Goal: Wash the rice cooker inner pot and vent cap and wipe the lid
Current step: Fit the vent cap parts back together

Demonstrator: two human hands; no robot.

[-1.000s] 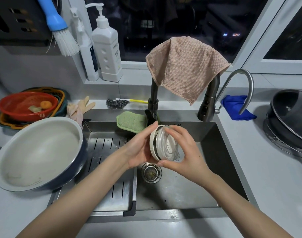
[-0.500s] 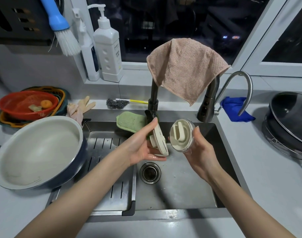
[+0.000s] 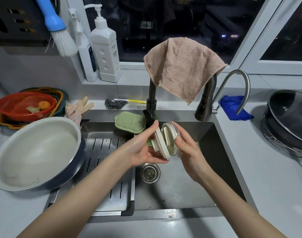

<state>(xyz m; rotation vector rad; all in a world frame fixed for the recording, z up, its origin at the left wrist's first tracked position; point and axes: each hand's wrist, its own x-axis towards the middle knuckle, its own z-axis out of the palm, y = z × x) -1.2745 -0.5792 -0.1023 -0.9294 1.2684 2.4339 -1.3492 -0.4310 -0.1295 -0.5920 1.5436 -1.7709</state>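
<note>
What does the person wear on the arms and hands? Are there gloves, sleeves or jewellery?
Nothing that shows. Both forearms are bare, with no sleeve in view. The left hand and right hand carry no glove, ring, watch or bracelet. The left palm shines as if wet. A pair of gloves lies on the counter by the sink.

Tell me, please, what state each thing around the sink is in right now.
Cream base, apart from its cover, pinched by left hand.
Clear cover, off the base, gripped by right hand.
Inner pot, empty, open side up at the sink's left edge.
Faucet, off, no water running.
Pink cloth, draped over the faucet.
Drain strainer, seated, holding scraps.
</note>
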